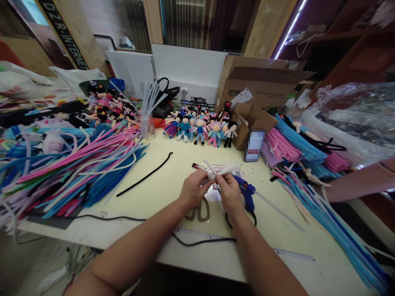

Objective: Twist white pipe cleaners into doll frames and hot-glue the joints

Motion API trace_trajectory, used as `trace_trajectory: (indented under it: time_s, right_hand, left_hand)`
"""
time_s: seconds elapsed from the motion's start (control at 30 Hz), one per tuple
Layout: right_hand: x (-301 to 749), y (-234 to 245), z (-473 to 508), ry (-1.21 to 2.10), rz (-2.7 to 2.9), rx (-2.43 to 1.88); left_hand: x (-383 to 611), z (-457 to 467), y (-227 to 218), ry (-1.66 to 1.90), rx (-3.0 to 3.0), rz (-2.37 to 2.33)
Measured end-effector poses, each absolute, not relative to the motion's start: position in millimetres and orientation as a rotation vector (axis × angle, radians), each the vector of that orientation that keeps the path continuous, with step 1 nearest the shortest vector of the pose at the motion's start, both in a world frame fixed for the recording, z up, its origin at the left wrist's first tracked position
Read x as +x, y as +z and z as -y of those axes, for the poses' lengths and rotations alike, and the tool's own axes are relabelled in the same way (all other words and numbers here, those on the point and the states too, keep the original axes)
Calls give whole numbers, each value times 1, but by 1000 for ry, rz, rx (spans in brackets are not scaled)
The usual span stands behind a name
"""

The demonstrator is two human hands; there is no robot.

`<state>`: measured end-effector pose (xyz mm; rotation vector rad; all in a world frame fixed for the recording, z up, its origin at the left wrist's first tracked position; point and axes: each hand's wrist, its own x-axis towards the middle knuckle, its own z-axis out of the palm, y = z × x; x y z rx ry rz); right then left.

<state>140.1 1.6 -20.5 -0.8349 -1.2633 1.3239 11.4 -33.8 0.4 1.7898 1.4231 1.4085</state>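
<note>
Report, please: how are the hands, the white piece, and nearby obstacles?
Left hand, right hand together, pinching white piece. Blue glue gun close beside right hand, may crowd it. Scissors nearby.

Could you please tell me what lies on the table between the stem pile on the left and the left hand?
In the head view, a single black stem lies slantwise on the tabletop between the pile and the left hand.

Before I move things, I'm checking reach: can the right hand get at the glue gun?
Probably yes: the glue gun lies beside the right hand, though that hand pinches a white piece.
</note>
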Motion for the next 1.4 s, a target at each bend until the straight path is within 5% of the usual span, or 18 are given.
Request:
trace_trajectory:
  time_s: [0.27, 0.53, 1.4]
  right_hand:
    - [142, -21, -4, 1341, 1174, -814]
    - [143, -17, -1, 1340, 1261, -824]
    - [138, -12, 7, 1348, 1236, -866]
  left_hand:
    - [7, 27, 5, 1372, 1346, -1249]
    - [4, 18, 1, 885, 723, -901]
    - [11, 24, -1, 1273, 819, -863]
